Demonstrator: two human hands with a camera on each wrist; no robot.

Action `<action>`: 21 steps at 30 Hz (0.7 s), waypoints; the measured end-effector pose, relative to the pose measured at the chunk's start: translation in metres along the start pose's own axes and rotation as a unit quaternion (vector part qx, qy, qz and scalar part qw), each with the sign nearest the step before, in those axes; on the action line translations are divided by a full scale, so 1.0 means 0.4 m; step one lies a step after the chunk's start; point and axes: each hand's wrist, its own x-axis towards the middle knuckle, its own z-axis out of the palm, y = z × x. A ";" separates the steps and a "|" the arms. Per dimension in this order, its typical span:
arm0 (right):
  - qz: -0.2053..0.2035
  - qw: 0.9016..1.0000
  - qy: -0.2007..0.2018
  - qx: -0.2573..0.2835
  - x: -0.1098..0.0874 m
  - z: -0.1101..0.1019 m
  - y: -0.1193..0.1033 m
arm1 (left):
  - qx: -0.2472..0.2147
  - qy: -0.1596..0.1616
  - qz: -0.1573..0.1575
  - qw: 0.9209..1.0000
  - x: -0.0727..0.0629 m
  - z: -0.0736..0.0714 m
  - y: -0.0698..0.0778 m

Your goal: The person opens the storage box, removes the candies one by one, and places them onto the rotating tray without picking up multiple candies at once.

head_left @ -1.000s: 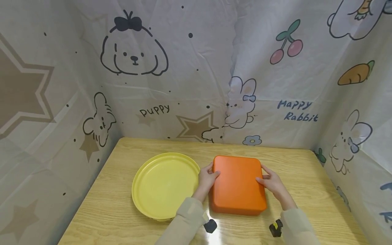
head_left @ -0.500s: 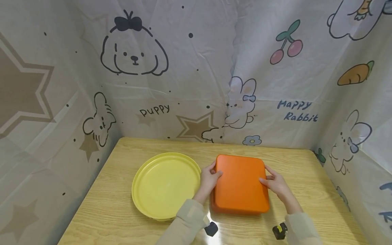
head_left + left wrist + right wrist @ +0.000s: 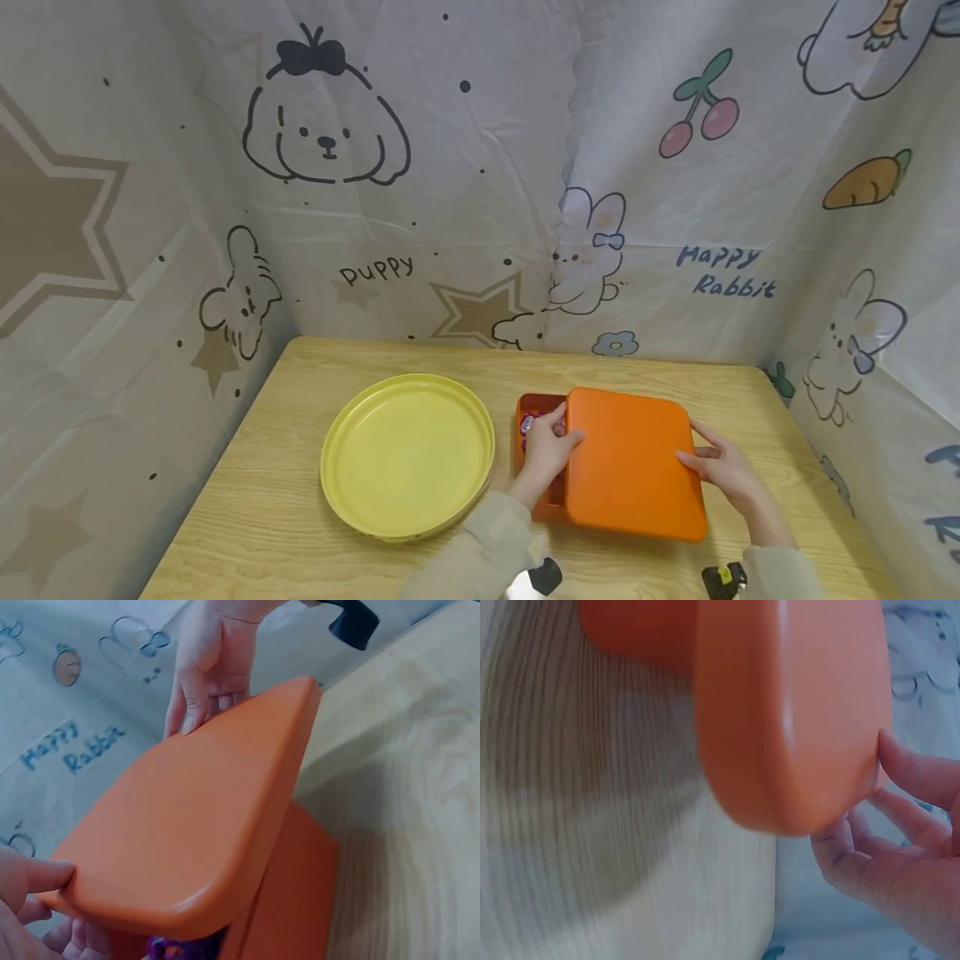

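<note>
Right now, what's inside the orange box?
Some red and purple packets show at the left end of the box. The lid and left hand hide the rest, so I can't see what else is there.

Square plastic lid (image 3: 633, 467) between left hand (image 3: 547, 454) and right hand (image 3: 726, 473): even bright orange. Square box (image 3: 553, 512) under lid, by left hand: deeper red-orange. Small wrapped packets (image 3: 527, 423) beside left hand: purple-red, white marks. Round plastic plate (image 3: 405, 458) left of left hand: yellow. Wooden desk (image 3: 262, 517) beneath hands: pale tan, streaked grain. Cloth sleeves (image 3: 501, 533): cream. Fabric curtain (image 3: 442, 167) beyond hands: off-white; brown stars (image 3: 480, 310), black-outlined puppy (image 3: 326, 150), pink cherries (image 3: 720, 118), orange carrot (image 3: 866, 185), blue flower (image 3: 615, 343), black dots, blue "Happy Rabbit" lettering (image 3: 723, 271).
</note>
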 end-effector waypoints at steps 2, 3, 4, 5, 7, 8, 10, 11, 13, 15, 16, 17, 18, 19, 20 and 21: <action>0.007 1.000 0.000 0.002 -0.014 -0.018 0.012 | -0.003 -0.012 -0.011 1.000 -0.007 0.020 0.004; 0.011 1.000 -0.001 0.003 -0.020 -0.027 0.019 | -0.005 -0.018 -0.015 1.000 -0.011 0.030 0.006; 0.016 1.000 0.000 0.007 -0.027 -0.035 0.025 | -0.009 -0.025 -0.021 0.999 -0.015 0.040 0.008; 0.020 1.000 0.000 0.011 -0.033 -0.043 0.031 | -0.008 -0.031 -0.027 0.999 -0.020 0.049 0.010; 0.028 0.999 0.000 0.017 -0.044 -0.059 0.045 | -0.013 -0.042 -0.039 0.998 -0.028 0.069 0.015; 0.033 0.999 0.001 0.020 -0.048 -0.066 0.052 | -0.010 -0.044 -0.036 0.998 -0.031 0.077 0.018; 0.041 0.999 0.002 0.021 -0.055 -0.080 0.066 | -0.007 -0.049 -0.030 0.998 -0.037 0.095 0.020; 0.047 0.999 0.003 0.021 -0.059 -0.087 0.073 | -0.005 -0.050 -0.027 0.998 -0.041 0.103 0.021; 0.057 0.998 0.004 0.023 -0.066 -0.098 0.086 | -0.004 -0.054 -0.019 0.998 -0.047 0.119 0.022; 0.062 0.998 0.003 0.023 -0.073 -0.109 0.099 | 0.005 -0.058 -0.014 0.998 -0.054 0.132 0.023; 0.064 0.998 0.003 0.025 -0.077 -0.113 0.105 | 0.005 -0.062 -0.016 0.998 -0.058 0.137 0.023; 0.065 0.998 0.003 0.022 -0.080 -0.118 0.113 | 0.008 -0.065 -0.016 0.998 -0.063 0.143 0.025; 0.065 0.998 0.000 0.023 -0.084 -0.123 0.120 | 0.013 -0.069 -0.014 0.997 -0.067 0.147 0.026; 0.066 0.998 -0.002 0.024 -0.088 -0.127 0.128 | 0.016 -0.071 -0.012 0.997 -0.072 0.152 0.027; 0.067 0.997 -0.005 0.027 -0.091 -0.132 0.135 | 0.019 -0.075 -0.011 0.997 -0.077 0.157 0.028; 0.071 0.997 -0.007 0.031 -0.095 -0.136 0.142 | 0.017 -0.080 -0.014 0.997 -0.081 0.162 0.029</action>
